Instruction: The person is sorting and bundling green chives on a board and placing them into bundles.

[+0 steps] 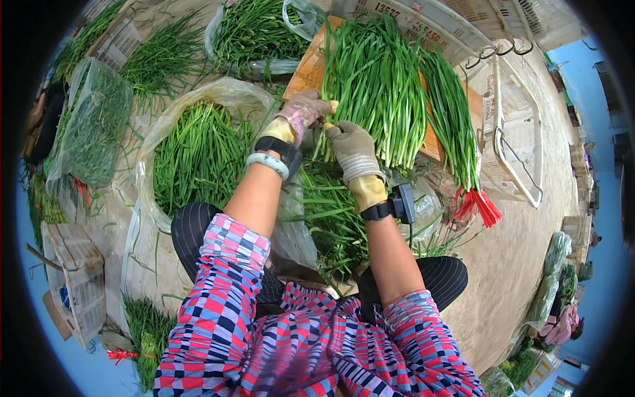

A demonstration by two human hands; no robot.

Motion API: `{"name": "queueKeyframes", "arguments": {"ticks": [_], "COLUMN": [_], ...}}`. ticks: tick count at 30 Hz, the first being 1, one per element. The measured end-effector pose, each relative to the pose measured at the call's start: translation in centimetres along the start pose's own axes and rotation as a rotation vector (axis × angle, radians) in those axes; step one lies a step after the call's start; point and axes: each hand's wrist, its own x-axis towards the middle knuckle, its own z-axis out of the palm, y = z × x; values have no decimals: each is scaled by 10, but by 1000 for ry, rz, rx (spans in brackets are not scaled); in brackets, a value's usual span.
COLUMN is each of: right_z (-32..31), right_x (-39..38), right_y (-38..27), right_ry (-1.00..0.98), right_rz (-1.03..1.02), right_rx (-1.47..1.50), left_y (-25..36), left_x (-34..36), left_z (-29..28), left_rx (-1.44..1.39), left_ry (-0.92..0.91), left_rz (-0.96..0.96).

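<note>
Left hand (301, 114) and right hand (354, 147), both gloved, curl their fingers inward (gripping anything? cannot tell) beside garlic chives (378, 89) on a wooden board (308, 71).

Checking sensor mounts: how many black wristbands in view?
2. Left wristband: on the left arm, above a pale bangle in the picture. Right wristband: on the right arm, with a black box. Others could be hidden in the clutter.
</note>
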Motion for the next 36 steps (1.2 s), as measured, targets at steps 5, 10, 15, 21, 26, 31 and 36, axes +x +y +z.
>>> {"name": "queueKeyframes", "arguments": {"ticks": [5, 10, 15, 21, 26, 31, 36], "right_z": [-15, -8, -13, -4, -8, -5, 0], "right_x": [-4, -11, -10, -10, -13, -4, 24], "right_y": [4, 5, -5, 10, -5, -27, -15], "right_ry": [2, -58, -36, 12, 23, -14, -74], "right_rz": [101, 3, 151, 159, 137, 43, 123], "right_rx": [628, 1, -299, -254, -276, -281, -162], "left_y": [-10, -23, -14, 7, -11, -7, 2], "left_x": [9, -5, 6, 3, 3, 2, 7], "left_z": [-24, -25, 22, 7, -24, -21, -13], "left_rx": [-166, 368, -31, 581, 70, 454, 424], "left_ry": [3, 130, 147, 135, -15, 14, 0], "left_rz": [123, 265, 204, -53, 122, 149, 85]}}
